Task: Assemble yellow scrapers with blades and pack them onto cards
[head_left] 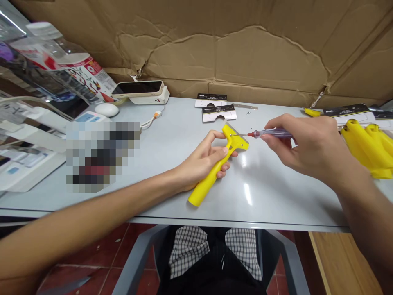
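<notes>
A yellow scraper (211,177) with a metal blade along its head lies slanted in my left hand (206,160), whose fingers are closed round the neck of its handle. Two screw spots show on the scraper's head. My right hand (307,143) grips a screwdriver (273,133) with a clear purple-tinted handle and red collar. The screwdriver's thin shaft points left, and its tip meets the upper screw spot on the head. Behind the scraper are two black-and-white blade packets (219,113), a loose metal blade (245,106) and tiny screws (248,113).
More yellow scraper handles (368,149) and packets (348,112) lie at the right. A phone (138,88) rests on a white block at the back left, near bottles (89,73) and a white mouse (107,109). Cardboard (239,57) walls off the table's (166,151) rear.
</notes>
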The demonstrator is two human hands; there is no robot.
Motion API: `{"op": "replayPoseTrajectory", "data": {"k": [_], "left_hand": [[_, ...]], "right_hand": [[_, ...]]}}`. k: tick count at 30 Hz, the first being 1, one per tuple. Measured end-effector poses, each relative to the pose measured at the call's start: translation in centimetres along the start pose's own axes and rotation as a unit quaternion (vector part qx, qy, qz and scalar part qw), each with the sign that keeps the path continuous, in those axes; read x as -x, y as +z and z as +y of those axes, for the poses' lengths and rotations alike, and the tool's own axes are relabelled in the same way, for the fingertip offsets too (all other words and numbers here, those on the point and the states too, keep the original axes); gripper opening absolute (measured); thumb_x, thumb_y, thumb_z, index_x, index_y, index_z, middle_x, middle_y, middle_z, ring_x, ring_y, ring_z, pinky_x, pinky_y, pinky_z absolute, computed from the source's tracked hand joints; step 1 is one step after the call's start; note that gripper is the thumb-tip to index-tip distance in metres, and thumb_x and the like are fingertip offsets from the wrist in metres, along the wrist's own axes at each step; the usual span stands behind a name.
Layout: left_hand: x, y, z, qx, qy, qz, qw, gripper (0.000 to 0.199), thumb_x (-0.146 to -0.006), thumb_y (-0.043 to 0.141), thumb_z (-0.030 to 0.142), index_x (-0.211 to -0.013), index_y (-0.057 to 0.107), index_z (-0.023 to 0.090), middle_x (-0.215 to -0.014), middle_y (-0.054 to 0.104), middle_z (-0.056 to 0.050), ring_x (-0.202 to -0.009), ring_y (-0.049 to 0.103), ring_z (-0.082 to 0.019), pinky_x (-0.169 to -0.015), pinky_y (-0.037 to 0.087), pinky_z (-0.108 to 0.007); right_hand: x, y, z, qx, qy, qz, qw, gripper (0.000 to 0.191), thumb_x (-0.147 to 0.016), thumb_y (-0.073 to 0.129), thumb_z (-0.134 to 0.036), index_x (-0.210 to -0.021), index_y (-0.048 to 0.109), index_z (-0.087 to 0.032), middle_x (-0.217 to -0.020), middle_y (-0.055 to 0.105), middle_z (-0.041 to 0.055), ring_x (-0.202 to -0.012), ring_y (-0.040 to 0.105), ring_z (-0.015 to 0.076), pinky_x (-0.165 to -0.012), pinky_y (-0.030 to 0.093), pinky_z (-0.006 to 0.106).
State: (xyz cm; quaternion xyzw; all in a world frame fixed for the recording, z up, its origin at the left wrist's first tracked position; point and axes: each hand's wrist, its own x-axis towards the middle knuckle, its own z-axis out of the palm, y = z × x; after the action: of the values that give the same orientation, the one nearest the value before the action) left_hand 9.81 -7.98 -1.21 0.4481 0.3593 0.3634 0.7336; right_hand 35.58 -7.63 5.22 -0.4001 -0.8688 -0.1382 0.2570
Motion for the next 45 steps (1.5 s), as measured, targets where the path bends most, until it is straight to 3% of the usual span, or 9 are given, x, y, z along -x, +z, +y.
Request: {"op": "replayPoseTrajectory", "data": {"k": [7,12,16,25,28,33,36,40,45], "left_hand": [[0.0,0.0,0.0,0.007,0.002,0.003,1.000,0.028,-0.107,0.069,0.027,-0.120,0.044,0.028,-0.104,0.073,-0.005,-0.063,0.058,-0.008,-0.055,0.044,-0.023],[-0.1,-0.1,0.1,0.025,-0.006,0.003,1.000,0.028,-0.106,0.068,0.024,-0.122,0.045,0.028,-0.105,0.075,-0.006,-0.061,0.058,-0.008,-0.053,0.042,-0.022],[0.0,0.0,0.1,0.020,-0.010,0.005,1.000,0.027,-0.107,0.067,0.024,-0.123,0.045,0.028,-0.106,0.074,-0.006,-0.061,0.058,-0.008,-0.054,0.043,-0.023],[0.2,0.1,0.0,0.004,-0.003,0.003,1.000,0.025,-0.108,0.065,0.027,-0.121,0.044,0.028,-0.105,0.075,-0.006,-0.062,0.058,-0.008,-0.055,0.043,-0.023],[0.1,0.0,0.0,0.015,-0.014,0.000,1.000,0.029,-0.107,0.068,0.027,-0.122,0.044,0.028,-0.106,0.076,-0.006,-0.062,0.059,-0.009,-0.055,0.044,-0.023],[-0.1,-0.2,0.1,0.024,-0.006,-0.015,1.000,0.030,-0.106,0.070,0.027,-0.122,0.045,0.029,-0.107,0.076,-0.005,-0.062,0.060,-0.008,-0.054,0.045,-0.022],[-0.2,-0.2,0.2,0.030,-0.007,-0.021,0.999,0.031,-0.104,0.071,0.026,-0.122,0.046,0.029,-0.108,0.076,-0.006,-0.062,0.061,-0.009,-0.054,0.047,-0.023],[-0.2,-0.1,0.2,0.030,-0.017,-0.009,0.999,0.033,-0.103,0.070,0.025,-0.127,0.047,0.027,-0.108,0.077,-0.007,-0.062,0.064,-0.011,-0.053,0.048,-0.024],[-0.1,-0.1,0.3,0.025,-0.023,0.010,0.999,0.031,-0.102,0.065,0.022,-0.129,0.052,0.023,-0.107,0.078,-0.009,-0.060,0.067,-0.014,-0.053,0.052,-0.029]], "right_hand": [[-0.2,0.0,-0.2,-0.017,0.052,-0.007,0.998,0.028,-0.107,0.061,-0.044,-0.094,0.073,-0.023,-0.063,0.071,0.0019,-0.051,0.061,0.0206,-0.056,0.038,0.037],[-0.1,0.1,0.8,-0.059,0.037,-0.080,0.994,0.018,-0.106,0.063,-0.042,-0.110,0.077,-0.032,-0.084,0.083,0.0008,-0.073,0.076,0.0253,-0.065,0.049,0.038],[-0.1,0.1,0.8,-0.095,0.018,-0.098,0.990,0.019,-0.104,0.066,-0.038,-0.116,0.079,-0.033,-0.102,0.086,0.0022,-0.081,0.080,0.0257,-0.071,0.054,0.040],[-0.2,0.0,-0.1,-0.091,0.052,-0.061,0.993,0.019,-0.103,0.063,-0.034,-0.104,0.082,-0.031,-0.086,0.083,0.0015,-0.074,0.077,0.0253,-0.070,0.053,0.040],[-0.3,-0.2,0.4,-0.085,0.069,-0.098,0.989,0.016,-0.098,0.068,-0.032,-0.103,0.082,-0.031,-0.086,0.083,0.0017,-0.075,0.077,0.0261,-0.071,0.054,0.040],[-0.2,0.6,1.2,-0.016,0.031,-0.182,0.983,0.041,-0.098,0.063,-0.025,-0.135,0.078,-0.030,-0.082,0.082,0.0023,-0.067,0.071,0.0230,-0.065,0.045,0.035],[-0.1,1.2,1.8,-0.034,0.008,-0.220,0.975,0.035,-0.102,0.060,-0.026,-0.131,0.079,-0.030,-0.084,0.081,0.0020,-0.067,0.069,0.0208,-0.064,0.043,0.033],[-0.3,1.5,3.5,-0.080,0.005,-0.194,0.978,0.031,-0.105,0.058,-0.032,-0.126,0.079,-0.026,-0.108,0.080,0.0078,-0.083,0.072,0.0229,-0.075,0.052,0.037],[-0.4,1.7,6.3,-0.007,0.081,-0.156,0.984,0.028,-0.096,0.065,-0.025,-0.119,0.080,-0.021,-0.099,0.079,0.0119,-0.085,0.070,0.0281,-0.074,0.052,0.041]]}}
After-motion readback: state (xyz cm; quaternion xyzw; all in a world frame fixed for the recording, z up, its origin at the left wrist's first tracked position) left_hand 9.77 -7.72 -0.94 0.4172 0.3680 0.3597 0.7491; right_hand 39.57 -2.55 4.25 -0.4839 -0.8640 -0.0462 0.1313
